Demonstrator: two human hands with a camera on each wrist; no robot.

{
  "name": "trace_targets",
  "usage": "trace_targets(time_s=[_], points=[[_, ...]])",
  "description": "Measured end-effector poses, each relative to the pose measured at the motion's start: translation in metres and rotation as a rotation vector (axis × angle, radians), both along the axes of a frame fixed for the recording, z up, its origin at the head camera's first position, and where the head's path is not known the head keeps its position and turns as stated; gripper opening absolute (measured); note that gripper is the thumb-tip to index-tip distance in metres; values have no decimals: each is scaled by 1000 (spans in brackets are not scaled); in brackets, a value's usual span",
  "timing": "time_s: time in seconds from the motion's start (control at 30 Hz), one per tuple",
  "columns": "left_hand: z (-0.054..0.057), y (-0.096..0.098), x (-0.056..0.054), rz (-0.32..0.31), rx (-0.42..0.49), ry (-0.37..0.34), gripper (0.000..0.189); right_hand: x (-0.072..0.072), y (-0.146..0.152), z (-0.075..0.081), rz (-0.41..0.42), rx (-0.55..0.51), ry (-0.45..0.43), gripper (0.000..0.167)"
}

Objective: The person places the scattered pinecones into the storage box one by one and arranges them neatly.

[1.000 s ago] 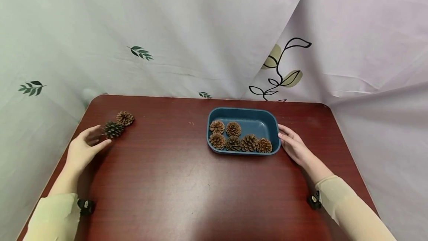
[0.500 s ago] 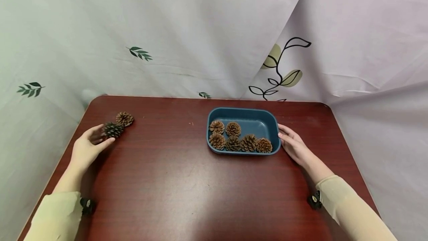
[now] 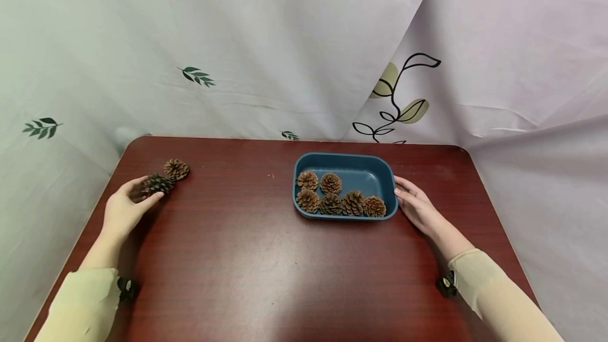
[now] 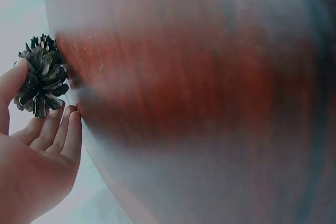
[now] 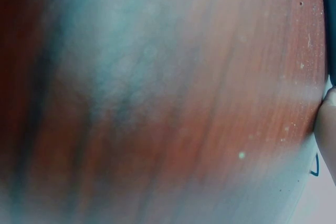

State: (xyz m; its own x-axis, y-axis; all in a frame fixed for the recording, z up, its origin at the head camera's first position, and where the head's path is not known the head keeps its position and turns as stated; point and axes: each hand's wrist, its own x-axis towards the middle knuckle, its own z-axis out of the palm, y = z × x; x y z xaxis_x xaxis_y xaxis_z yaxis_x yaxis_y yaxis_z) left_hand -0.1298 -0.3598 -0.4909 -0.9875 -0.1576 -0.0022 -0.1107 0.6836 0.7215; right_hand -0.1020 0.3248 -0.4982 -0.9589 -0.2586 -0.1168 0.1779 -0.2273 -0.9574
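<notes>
In the head view my left hand point(image 3: 124, 206) is at the table's left side, its thumb and fingers around a dark pine cone point(image 3: 158, 184). The left wrist view has the thumb against one side of this pine cone point(image 4: 41, 80), with the fingers curving below it. A lighter brown pine cone point(image 3: 176, 169) sits just behind, close against the dark one. My right hand point(image 3: 420, 210) rests its extended fingers and thumb on the right end of a blue tray point(image 3: 345, 218). Only a fingertip point(image 5: 328, 114) and the tray's dark edge show in the right wrist view.
Several brown pine cones point(image 3: 353, 203) lie in the tray, mostly along its front and left sides. The tray stands on a reddish-brown table point(image 3: 237, 257), right of centre near the back. A pale curtain point(image 3: 266, 41) with leaf prints hangs behind the table.
My left hand has moved right and closed its thumb and fingers onto the dark pine cone, which has shifted slightly left. The right hand and tray have stayed in place.
</notes>
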Motion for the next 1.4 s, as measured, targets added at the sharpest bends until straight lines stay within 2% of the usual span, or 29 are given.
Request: trace_targets(time_s=[0.27,0.7,0.87,1.1,1.4], points=[[1,0,3,17,13,14,68,0,0,-2,6,-2,7,36],[10,6,7,54,68,80,64,1,0,-2,8,-7,6,36],[17,12,10,65,133,116,57,0,0,-1,5,-1,6,36],[31,26,12,43,211,130,56,0,0,-1,5,0,16,37],[40,49,8,-14,178,185,58,0,0,-1,4,0,4,36]])
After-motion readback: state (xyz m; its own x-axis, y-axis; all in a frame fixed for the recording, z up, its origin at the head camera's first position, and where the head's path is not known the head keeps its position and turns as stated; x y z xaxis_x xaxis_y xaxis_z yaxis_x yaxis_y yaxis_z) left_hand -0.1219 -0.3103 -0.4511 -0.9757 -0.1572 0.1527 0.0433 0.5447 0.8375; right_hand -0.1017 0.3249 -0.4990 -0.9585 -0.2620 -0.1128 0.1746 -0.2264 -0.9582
